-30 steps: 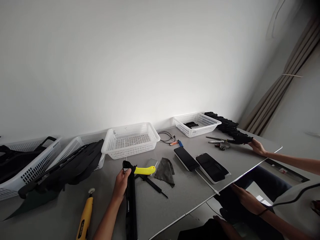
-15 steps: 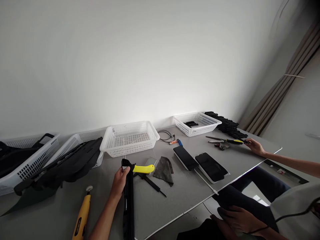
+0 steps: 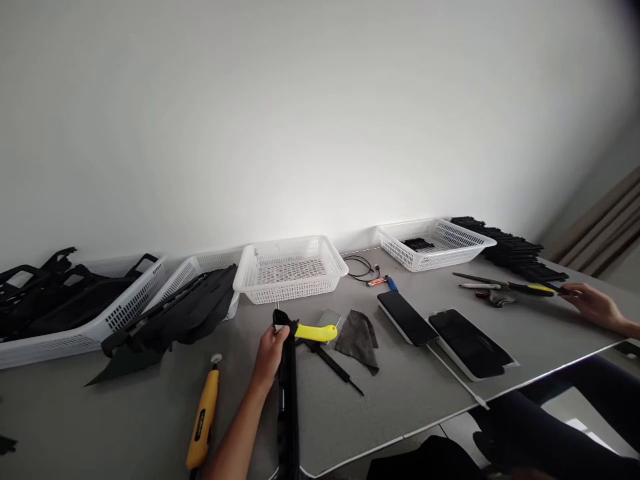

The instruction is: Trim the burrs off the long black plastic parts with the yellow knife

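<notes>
My left hand (image 3: 270,353) reaches up from the bottom edge, its fingers closed round the upper end of a long black plastic part (image 3: 287,427). The part runs down past the front edge of the picture. Close to my thumb is a yellow-handled tool (image 3: 316,333) with a black head; its far end is hidden by my hand. Beneath it lies a thin black tool (image 3: 337,367), with a dark grey cloth (image 3: 359,339) on its right. A yellow rotary tool (image 3: 204,420) with a white round tip lies left of my forearm. My right hand is out of view.
A co-worker's hand (image 3: 595,305) touches a yellow-and-black-handled tool (image 3: 533,289) at right. Two phone-like black-screened devices (image 3: 407,318) lie mid-table. White baskets (image 3: 287,290) line the wall, some with black parts; black pieces (image 3: 515,250) are stacked far right.
My view has turned left, so everything sits farther right and more of the left basket shows. A small dark piece now appears at the left edge. My left hand keeps its grip.
</notes>
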{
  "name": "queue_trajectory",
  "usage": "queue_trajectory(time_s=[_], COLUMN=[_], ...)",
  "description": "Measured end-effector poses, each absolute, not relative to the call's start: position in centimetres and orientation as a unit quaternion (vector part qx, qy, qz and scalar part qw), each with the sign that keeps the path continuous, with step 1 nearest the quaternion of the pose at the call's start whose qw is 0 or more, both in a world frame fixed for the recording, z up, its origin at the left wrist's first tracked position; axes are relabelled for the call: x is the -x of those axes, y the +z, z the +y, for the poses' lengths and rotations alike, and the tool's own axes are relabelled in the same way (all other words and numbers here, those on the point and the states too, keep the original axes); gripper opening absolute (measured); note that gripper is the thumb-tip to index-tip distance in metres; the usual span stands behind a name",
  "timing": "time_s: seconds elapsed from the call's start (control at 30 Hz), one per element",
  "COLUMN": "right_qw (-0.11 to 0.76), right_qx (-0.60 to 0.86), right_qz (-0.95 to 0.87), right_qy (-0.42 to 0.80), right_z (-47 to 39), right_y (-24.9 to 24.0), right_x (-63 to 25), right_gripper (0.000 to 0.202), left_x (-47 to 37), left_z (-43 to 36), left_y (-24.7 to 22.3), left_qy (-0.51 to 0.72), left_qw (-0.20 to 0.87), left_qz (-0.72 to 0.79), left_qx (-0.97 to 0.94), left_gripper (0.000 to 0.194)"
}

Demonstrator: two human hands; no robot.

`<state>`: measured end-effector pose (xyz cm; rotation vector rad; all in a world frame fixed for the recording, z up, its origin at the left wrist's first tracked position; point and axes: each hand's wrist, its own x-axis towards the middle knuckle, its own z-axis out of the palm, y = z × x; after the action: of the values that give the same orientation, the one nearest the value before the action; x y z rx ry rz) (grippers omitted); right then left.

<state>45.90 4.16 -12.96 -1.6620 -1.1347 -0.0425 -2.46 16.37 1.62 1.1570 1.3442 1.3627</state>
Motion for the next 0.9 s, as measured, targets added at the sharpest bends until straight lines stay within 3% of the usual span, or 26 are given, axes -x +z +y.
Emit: queue_trajectory(time_s=[0.23,0.33,0.47,0.7,0.9], right_qw=[0.552,0.551,0.54,0.518,0.518], right_qx=[0.706,0.714,0.727,0.75,0.768], right_qz=[-0.443,-0.432,-0.419,-0.404,-0.357], right_qy=[-0.012,0.018,0.061,0.077,0.116], right_z=[16.0,19.5,21.6,22.3,16.4], right_y=[2.3,5.6,5.9,5.5,5.8], right_x=[-61.7,-65.8,-68.2,-70.3,-60.8], right_gripper=[0.026,0.027,0.043,0.043,0.05], left_x=[2.8,3.0,2.9,2.6,2.5], left_z=[16.7,16.9,17.1,16.7,16.9], left_y=[0.9,0.5,0.3,0.9,1.2], left_qy=[0.529,0.528,0.529,0.534,0.532], left_qw=[0.442,0.44,0.434,0.434,0.439], left_qz=[0.546,0.544,0.542,0.542,0.541], left_qx=[-0.477,-0.482,-0.488,-0.483,-0.482], left_gripper=[0.049,0.049,0.048,0.041,0.045])
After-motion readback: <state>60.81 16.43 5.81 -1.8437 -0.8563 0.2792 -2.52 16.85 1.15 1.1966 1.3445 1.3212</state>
